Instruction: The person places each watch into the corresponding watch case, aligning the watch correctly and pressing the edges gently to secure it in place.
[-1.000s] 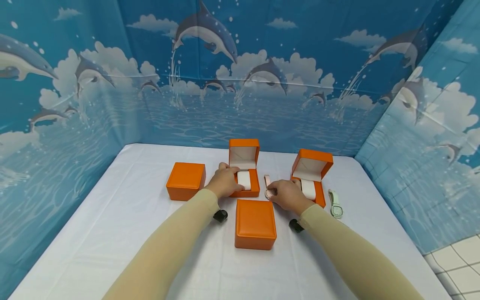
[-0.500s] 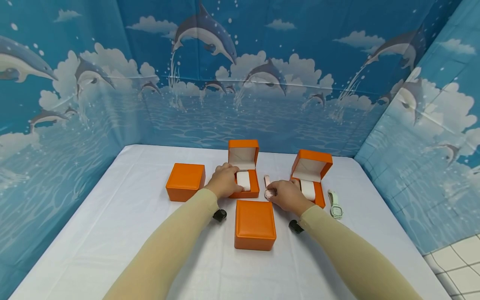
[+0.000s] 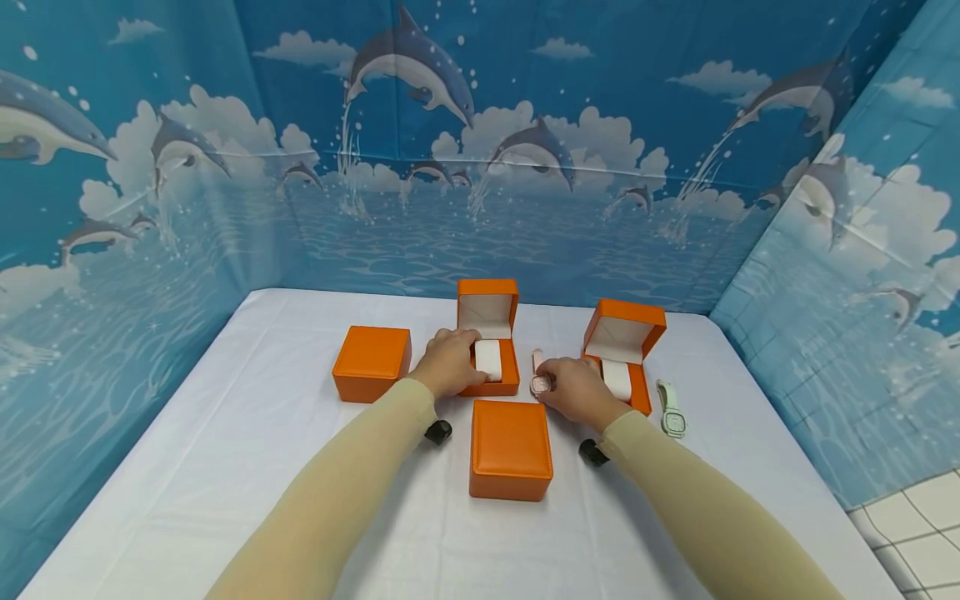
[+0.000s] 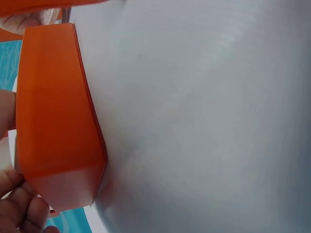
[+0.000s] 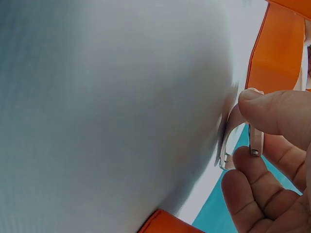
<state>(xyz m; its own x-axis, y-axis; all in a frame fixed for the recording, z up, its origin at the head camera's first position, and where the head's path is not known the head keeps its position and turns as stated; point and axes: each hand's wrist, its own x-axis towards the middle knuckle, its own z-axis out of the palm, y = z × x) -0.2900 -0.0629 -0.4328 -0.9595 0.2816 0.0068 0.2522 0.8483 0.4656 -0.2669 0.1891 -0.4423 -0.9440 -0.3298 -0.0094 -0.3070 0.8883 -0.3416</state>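
Observation:
My left hand [image 3: 446, 364] reaches into an open orange box [image 3: 511, 364], thumb and fingers at the two ends of the white cushion [image 3: 489, 361] inside, gripping it. In the left wrist view, the box's orange side [image 4: 56, 102] covers most of the cushion, and fingers [image 4: 22, 206] curl at its end. With thumb and fingers my right hand [image 3: 581, 390] pinches a pink wristwatch [image 3: 539, 384] between the two open boxes. The right wrist view shows its strap [image 5: 233, 121] bending down close to the white cloth, the thumb [image 5: 272, 109] on top.
Another open box [image 3: 640, 387] with a white cushion stands right of my right hand, a pale green wristwatch [image 3: 672, 419] beside it. Two closed orange boxes, one at left [image 3: 372, 358] and one in front [image 3: 512, 446], stand on the white-covered table [image 3: 247, 400]. Dolphin-print curtains [image 3: 337, 225] enclose it.
The pink wristwatch has shifted very slightly to the right in my right hand. The white cushion sits a touch higher in its box. Both arms stay nearly still.

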